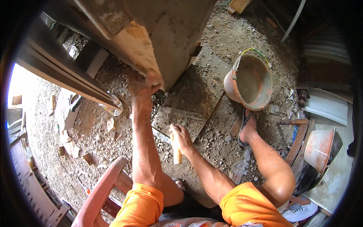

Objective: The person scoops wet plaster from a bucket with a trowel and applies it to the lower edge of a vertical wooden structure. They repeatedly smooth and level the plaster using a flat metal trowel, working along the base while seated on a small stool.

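My left hand (pixel 145 84) is closed on the lower edge of a large grey slab (pixel 174 36), whose broken-looking side is pale and rough. The slab stands tilted and reaches up past the top of the view. In my right hand (pixel 182 139) is a wooden-handled tool (pixel 177 154). Its handle end points toward me, and its dark, blurred head points away, so I cannot make out its kind. Under the tool lies a flat, mortar-stained board (pixel 206 81), with a narrow strip (pixel 181 112) across its near end.
A mortar-stained bucket (pixel 229 84) with a wire handle stands right of the board, just beyond my sandalled right foot (pixel 247 132). Gravel and rubble cover the ground. A reddish plastic chair (pixel 100 189) is at lower left; an orange-white tub (pixel 318 147) lies at right. Wooden planks (pixel 64 72) lean at left.
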`<state>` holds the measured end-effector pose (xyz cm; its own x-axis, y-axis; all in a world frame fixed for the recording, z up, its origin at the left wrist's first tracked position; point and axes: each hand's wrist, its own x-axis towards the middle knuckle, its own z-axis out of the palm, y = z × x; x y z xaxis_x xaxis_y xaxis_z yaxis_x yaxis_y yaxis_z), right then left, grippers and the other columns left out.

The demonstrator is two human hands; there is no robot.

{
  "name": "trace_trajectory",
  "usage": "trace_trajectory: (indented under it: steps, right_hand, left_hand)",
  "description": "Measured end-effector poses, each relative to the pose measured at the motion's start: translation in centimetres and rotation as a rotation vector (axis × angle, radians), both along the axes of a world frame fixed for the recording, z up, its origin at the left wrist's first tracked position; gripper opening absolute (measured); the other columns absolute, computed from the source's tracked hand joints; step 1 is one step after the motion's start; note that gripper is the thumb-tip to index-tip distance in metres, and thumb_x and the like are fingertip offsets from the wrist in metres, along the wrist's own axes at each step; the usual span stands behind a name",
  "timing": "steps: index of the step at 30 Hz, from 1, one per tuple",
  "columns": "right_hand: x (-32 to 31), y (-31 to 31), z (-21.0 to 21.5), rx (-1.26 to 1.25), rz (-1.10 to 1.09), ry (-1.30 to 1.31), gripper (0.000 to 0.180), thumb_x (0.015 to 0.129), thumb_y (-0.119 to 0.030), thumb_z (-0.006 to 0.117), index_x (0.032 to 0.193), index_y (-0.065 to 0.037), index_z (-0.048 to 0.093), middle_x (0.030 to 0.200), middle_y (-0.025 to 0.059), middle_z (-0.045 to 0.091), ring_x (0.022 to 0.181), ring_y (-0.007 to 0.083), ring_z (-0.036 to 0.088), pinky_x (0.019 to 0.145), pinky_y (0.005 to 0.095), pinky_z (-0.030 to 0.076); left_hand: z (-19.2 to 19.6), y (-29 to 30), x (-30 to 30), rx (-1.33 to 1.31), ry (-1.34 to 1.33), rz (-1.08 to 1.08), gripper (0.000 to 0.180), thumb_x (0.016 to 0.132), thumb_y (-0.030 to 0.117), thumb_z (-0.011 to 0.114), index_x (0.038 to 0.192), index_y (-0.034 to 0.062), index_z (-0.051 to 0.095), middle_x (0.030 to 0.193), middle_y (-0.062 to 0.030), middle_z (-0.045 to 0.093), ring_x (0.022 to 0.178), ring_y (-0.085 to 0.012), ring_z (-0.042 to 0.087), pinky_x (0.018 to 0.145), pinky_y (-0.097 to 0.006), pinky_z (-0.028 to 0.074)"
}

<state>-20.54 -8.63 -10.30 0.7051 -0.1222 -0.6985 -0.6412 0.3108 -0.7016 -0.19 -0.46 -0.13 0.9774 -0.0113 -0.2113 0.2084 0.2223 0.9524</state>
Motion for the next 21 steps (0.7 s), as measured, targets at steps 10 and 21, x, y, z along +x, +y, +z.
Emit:
trace_trajectory:
  steps: [10, 21]
  right_hand:
    - [-2.8, -10.0, 12.4, 0.146, -0.285, -0.191, 0.054, 0.088, -0.013, 0.073, 0.135, -0.005, 0.048, 0.095, 0.0053, 0.059, 0.068, 0.0148, 0.064, 0.056, 0.0308, 0.056]
    - [0.0, -19.9, 16.4, -0.919, -0.447, -0.02, 0.051, 0.098, -0.044, 0.06, 0.115, 0.004, 0.062, 0.094, 0.0212, 0.071, 0.084, 0.0365, 0.071, 0.078, 0.049, 0.057]
  left_hand:
    - [-0.6, 1.6, 0.8, 0.0, 0.181, -0.124, 0.082, 0.092, 0.041, 0.082, 0.154, 0.0049, 0.043, 0.145, -0.0109, 0.055, 0.133, -0.0275, 0.054, 0.111, -0.046, 0.046]
    - [-1.4, 3.2, 2.1, -0.025, 0.218, -0.227, 0.081, 0.094, 0.044, 0.08, 0.155, 0.0044, 0.045, 0.148, -0.0104, 0.056, 0.134, -0.026, 0.054, 0.113, -0.043, 0.045]
